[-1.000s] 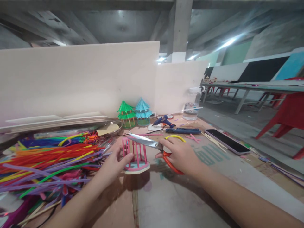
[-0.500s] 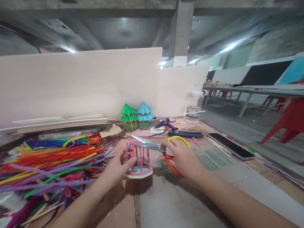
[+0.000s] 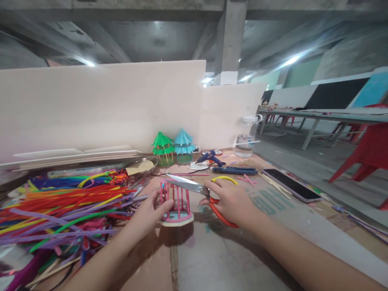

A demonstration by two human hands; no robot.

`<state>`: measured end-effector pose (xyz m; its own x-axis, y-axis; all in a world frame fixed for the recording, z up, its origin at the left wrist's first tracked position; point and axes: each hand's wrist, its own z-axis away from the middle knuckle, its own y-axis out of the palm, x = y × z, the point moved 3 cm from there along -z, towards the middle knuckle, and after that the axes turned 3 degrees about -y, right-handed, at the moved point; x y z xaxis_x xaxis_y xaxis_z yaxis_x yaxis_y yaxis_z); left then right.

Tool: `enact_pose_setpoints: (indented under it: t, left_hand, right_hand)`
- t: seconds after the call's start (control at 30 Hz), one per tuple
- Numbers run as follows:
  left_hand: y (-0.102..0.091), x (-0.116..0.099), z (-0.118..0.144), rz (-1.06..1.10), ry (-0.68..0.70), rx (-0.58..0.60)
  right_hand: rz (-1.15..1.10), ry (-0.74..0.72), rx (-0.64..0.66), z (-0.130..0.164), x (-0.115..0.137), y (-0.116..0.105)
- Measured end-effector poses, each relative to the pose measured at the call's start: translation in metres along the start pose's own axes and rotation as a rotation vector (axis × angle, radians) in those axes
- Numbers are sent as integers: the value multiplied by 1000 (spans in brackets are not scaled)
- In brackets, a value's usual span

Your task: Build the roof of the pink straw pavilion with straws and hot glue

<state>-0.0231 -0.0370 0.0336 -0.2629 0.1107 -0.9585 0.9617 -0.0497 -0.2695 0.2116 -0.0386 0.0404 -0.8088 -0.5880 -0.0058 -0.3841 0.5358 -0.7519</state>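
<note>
Your left hand [image 3: 150, 212] cupped around the pink cage [image 3: 176, 203] near the tabletop's front edge, thumb pressed to its side, your right hand [image 3: 232, 201] gripping scissors [image 3: 198, 190], wrist level, blades parted over the cage top.

Pink cage [image 3: 176, 199], orange-handled scissors [image 3: 200, 191], perhaps pale blue base.

You have one pink cage [image 3: 177, 202], one pair of scissors [image 3: 200, 190], two finished pagodas, a green one [image 3: 163, 148] and a blue one [image 3: 183, 146], one glue gun [image 3: 210, 158], one phone [image 3: 290, 184] and one jar [image 3: 247, 136].
</note>
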Motion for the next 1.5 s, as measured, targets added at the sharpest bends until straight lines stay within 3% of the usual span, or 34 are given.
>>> enact_pose_setpoints:
  t: [0.23, 0.53, 0.87, 1.0, 1.3, 1.5]
  left_hand:
    - [-4, 2, -2, -2, 28, 1]
    - [-3, 9, -3, -35, 11, -3]
    - [0, 8, 0, -25, -25, -4]
    - [2, 9, 0, 30, -16, 50]
    - [0, 0, 2, -82, -70, -35]
    - [0, 4, -2, 18, -43, 3]
  right_hand:
    - [18, 50, 105, -1, 3, -2]
    - [15, 20, -41, -2, 3, 0]
    - [19, 3, -78, 1, 3, 2]
    - [21, -21, -83, 0, 4, 0]
    - [76, -15, 22, 1, 2, -3]
    - [-31, 89, 109, -1, 1, -1]
